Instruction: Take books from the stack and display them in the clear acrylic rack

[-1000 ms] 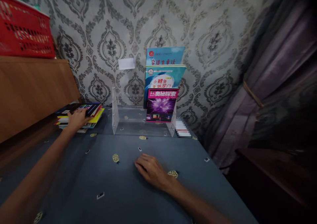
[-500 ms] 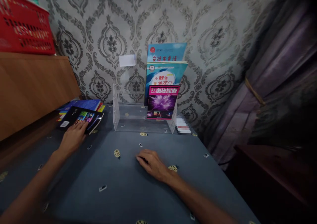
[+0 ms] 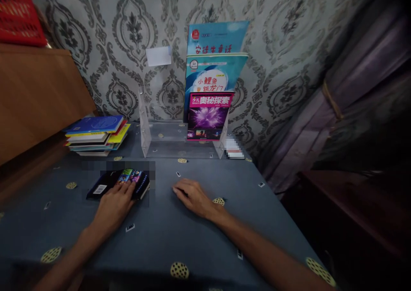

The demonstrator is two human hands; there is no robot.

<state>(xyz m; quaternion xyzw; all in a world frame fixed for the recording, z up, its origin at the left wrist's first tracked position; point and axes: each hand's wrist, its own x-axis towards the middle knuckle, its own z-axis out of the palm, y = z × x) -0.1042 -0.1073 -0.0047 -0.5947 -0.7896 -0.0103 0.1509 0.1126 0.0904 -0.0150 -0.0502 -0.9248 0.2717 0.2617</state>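
My left hand (image 3: 116,203) holds a black book (image 3: 102,182) just above or on the tablecloth at the left; whether the book touches the cloth I cannot tell. Its fingers lie over the colourful cover, and the thumb is hidden. My right hand (image 3: 192,198) rests on the cloth with fingers curled together toward the thumb and nothing in it. Ahead of it stands a clear acrylic book rack (image 3: 145,126). On its right side are a purple-and-pink book (image 3: 210,116), a teal book (image 3: 216,70) behind it, and a taller blue book (image 3: 218,37) at the back.
A stack of books (image 3: 96,136) with a blue one on top lies at the back left. Beside it is a wooden cabinet (image 3: 38,94) with a red basket (image 3: 21,16) on it. A blurred-out white item (image 3: 234,148) lies right of the rack. A curtain (image 3: 298,124) hangs at the right.
My left hand has drawn the black book off the stack, toward me and to the right. The view has tipped down somewhat. My right hand stays curled on the cloth.
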